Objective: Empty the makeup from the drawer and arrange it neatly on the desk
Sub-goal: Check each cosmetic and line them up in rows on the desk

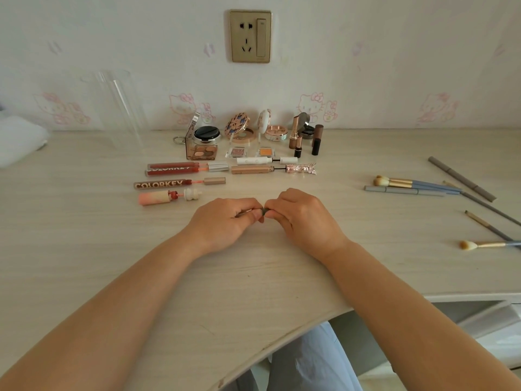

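At the middle of the pale wooden desk (pixel 84 238), both hands are meeting over one small item. The left hand (pixel 222 221) and the right hand (pixel 301 215) are curling their fingers closed around a slim grey pencil-like stick (pixel 264 212), each hand pinching one end, and only a short grey stub is showing between the thumbs. What exactly it is, I cannot tell.

Behind the hands, the makeup is lying in tidy rows. Four lip gloss tubes (pixel 172 176) are lying uncapped at the left, two mascaras (pixel 267 165) are sitting just right of them, and open compacts (pixel 239 128) and upright lipsticks (pixel 296 136) are lining the wall. Well off to the right, a loose scatter of brushes (pixel 408 186) and long pencils (pixel 462 179) is lying at angles. At the lower right, the open drawer (pixel 479 314) is peeking out below the desk edge.
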